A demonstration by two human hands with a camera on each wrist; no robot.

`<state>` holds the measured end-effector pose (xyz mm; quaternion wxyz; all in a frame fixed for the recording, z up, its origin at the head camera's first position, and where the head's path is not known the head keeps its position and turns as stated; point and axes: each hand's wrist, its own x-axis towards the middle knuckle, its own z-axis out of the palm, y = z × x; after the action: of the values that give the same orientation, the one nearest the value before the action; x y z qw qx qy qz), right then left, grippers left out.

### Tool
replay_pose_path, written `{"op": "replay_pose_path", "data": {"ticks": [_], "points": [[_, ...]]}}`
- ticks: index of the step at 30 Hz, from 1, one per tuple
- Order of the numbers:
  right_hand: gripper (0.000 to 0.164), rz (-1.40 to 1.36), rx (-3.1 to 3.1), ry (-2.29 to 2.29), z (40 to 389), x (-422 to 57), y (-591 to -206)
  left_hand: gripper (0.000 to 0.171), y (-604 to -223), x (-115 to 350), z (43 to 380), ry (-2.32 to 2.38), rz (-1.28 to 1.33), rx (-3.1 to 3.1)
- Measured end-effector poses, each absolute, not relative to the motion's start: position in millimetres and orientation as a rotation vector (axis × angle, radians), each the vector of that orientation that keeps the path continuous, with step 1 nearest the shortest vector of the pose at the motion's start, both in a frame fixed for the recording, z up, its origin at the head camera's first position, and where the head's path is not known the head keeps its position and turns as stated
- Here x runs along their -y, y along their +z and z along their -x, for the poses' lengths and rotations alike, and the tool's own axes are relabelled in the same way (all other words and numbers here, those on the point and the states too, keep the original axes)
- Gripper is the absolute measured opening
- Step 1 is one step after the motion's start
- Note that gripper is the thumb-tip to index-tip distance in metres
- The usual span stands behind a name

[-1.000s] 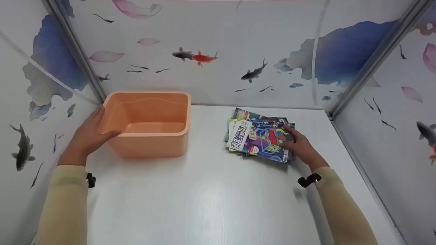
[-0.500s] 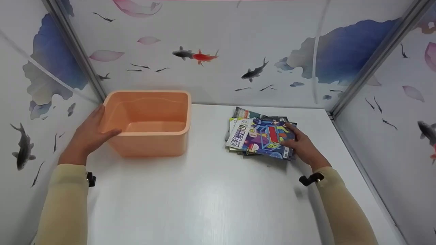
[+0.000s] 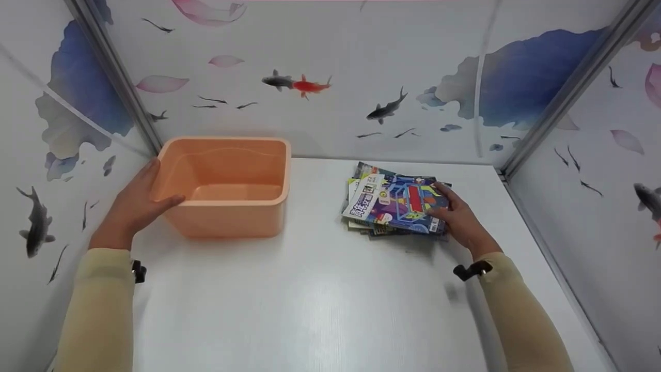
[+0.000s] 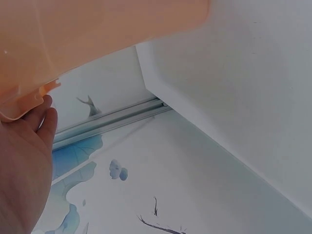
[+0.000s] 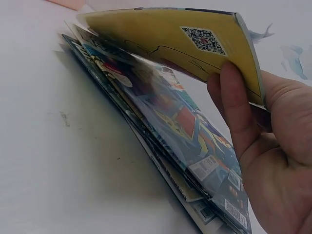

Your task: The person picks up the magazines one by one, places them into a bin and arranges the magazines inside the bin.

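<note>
On the left stands an orange plastic bin (image 3: 227,222). My left hand (image 3: 131,204) grips its left rim, thumb over the front corner. In the left wrist view the fingers curl up under the lip of the bin (image 4: 87,34). To the right, a colourful magazine (image 3: 397,201) tops a loose stack. My right hand (image 3: 459,222) pinches its right edge between thumb and fingers. The right wrist view has that magazine's yellow back cover (image 5: 165,41) raised off the other magazines (image 5: 190,131), tilted, its far end close to them.
Both things stand on a white table (image 3: 310,299). A white back wall (image 3: 330,124) with painted fish rises behind it, joined to side walls by metal corner posts (image 3: 573,85).
The right side of the top magazine has risen and shifted slightly back in my right hand, uncovering more of the stack's front edge. My left hand and the bin stay put.
</note>
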<state>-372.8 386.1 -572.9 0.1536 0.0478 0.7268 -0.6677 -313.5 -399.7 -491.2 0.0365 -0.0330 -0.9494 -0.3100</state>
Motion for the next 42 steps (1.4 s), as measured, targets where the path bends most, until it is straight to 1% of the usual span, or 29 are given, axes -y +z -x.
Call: {"op": "replay_pose_path", "data": {"ticks": [8,17,24,33,42], "points": [[0.098,-0.128,-2.065,-1.97,374.6,-383.9,-571.9,0.125,-490.4,397.4,312.7,-0.937,0.089,2.928],[0.094,-0.09,-2.03,-2.049,376.4,-379.2,-564.3,0.123,-492.8,398.7,314.4,-0.927,0.123,2.924],[0.091,-0.077,-2.057,-2.043,381.9,-375.0,-551.4,0.123,-492.2,400.9,315.7,-0.945,0.108,2.926],[0.093,-0.054,-2.026,-2.079,386.8,-367.4,-533.4,0.124,-491.4,399.9,314.8,-0.951,0.086,2.928],[0.088,-0.018,-1.956,-2.158,384.5,-356.8,-521.0,0.123,-490.9,400.0,313.7,-0.94,0.108,2.921]]}}
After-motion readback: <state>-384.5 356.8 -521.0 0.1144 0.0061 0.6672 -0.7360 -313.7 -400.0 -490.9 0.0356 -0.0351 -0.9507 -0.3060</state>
